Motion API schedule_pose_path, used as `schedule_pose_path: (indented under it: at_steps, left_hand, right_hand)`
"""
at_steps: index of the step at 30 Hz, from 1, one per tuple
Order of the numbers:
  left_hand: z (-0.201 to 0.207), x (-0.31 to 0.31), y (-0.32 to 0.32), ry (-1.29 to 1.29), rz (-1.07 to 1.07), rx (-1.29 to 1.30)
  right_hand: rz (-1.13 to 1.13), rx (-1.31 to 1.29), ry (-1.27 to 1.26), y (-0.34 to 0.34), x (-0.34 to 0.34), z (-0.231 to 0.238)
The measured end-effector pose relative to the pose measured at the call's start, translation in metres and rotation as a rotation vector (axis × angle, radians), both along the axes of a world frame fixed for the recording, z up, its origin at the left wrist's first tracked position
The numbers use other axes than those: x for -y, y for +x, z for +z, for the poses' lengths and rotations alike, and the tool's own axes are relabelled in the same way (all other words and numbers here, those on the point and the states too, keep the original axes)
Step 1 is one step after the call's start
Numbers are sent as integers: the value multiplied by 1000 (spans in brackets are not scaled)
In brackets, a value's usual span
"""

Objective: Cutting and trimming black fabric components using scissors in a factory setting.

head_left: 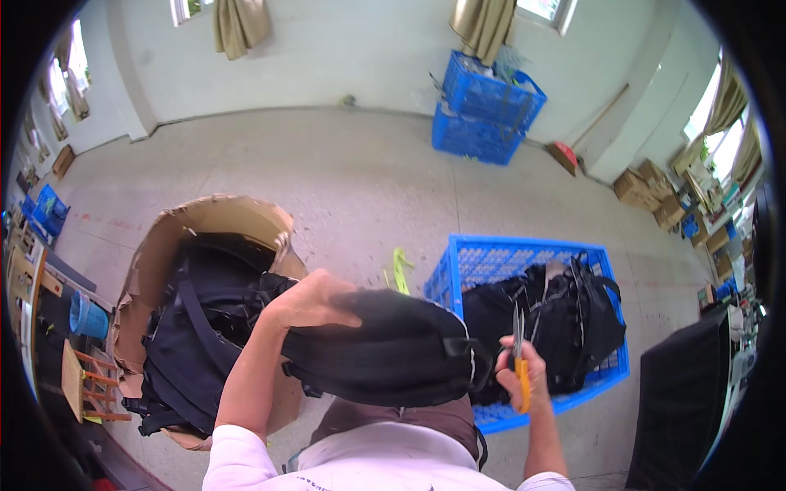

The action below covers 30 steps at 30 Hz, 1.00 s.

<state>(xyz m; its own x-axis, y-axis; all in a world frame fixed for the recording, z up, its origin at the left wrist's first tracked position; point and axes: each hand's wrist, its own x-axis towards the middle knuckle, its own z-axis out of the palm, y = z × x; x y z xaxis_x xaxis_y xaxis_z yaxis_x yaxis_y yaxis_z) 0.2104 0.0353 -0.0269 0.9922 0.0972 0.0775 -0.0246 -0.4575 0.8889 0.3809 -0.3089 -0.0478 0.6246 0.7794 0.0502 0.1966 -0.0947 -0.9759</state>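
Observation:
A black backpack lies sideways in front of my body. My left hand grips its left end, the fingers partly hidden behind the dark cloth. In my right hand is a pair of scissors with orange handles, its silver blades pointing up and away from me. That hand is just beyond the bag's right end, close to a thin black loop on it. Whether the fingers touch the loop, I cannot tell.
On the left stands a torn cardboard box full of black bags. A blue plastic crate on the right holds more black backpacks. Between them lies a yellow-green strip. Stacked blue crates and a broom are by the far wall.

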Motion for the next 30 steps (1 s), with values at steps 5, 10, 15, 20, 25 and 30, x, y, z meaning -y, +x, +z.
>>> schedule_pose_path:
  at_steps: [5,10,15,20,25,30]
  left_hand:
    - [-17,33,17,-39,-168,-69]
    - [-25,35,28,-2,-212,-120]
    - [-26,37,21,-113,-135,-135]
    - [-25,36,23,-66,-174,-141]
    - [-24,34,20,-24,-160,-142]
    - [-26,32,19,-26,-143,-194]
  right_hand:
    - [283,651,-336,19,-22,60]
    - [369,830,-513,10,-16,68]
    - [366,997,-477,7,-17,68]
    - [348,1102,-454,8,-24,68]
    - [391,1147,-445,13,-32,68]
    - [439,1076,-474,15,-32,62]
